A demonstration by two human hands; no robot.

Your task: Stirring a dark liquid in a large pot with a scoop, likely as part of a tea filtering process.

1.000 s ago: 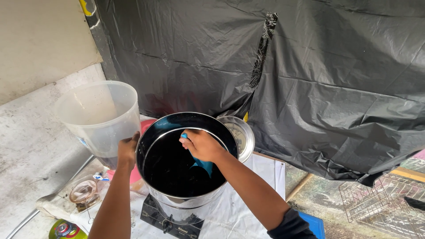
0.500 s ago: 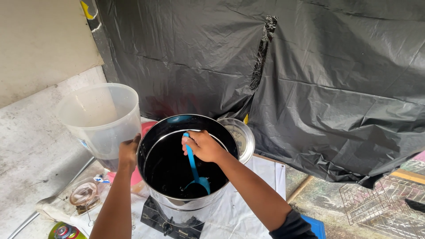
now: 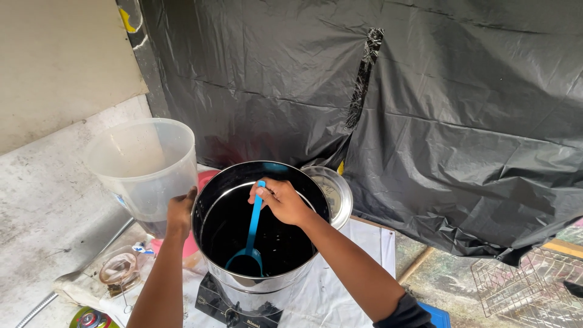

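A tall steel pot [image 3: 255, 282] holds dark liquid and stands on a black stove [image 3: 234, 304]. My right hand [image 3: 282, 200] grips the top of a blue ladle [image 3: 250, 237] whose bowl dips into the liquid near the pot's front wall. My left hand [image 3: 180, 212] rests on the pot's left rim, beside a translucent plastic bucket [image 3: 143, 167] with a little dark liquid at its bottom. The bucket stands just left of the pot.
A steel lid [image 3: 334, 191] leans behind the pot at the right. Black plastic sheeting [image 3: 425, 109] covers the back. A small glass jar [image 3: 118, 270] sits lower left, a wire rack [image 3: 525, 288] lower right. White cloth [image 3: 346, 285] lies under the stove.
My right hand has drawn the blue ladle upright and toward the pot's front, so its handle and bowl show. The view has drifted slightly. My left hand stays on the rim.
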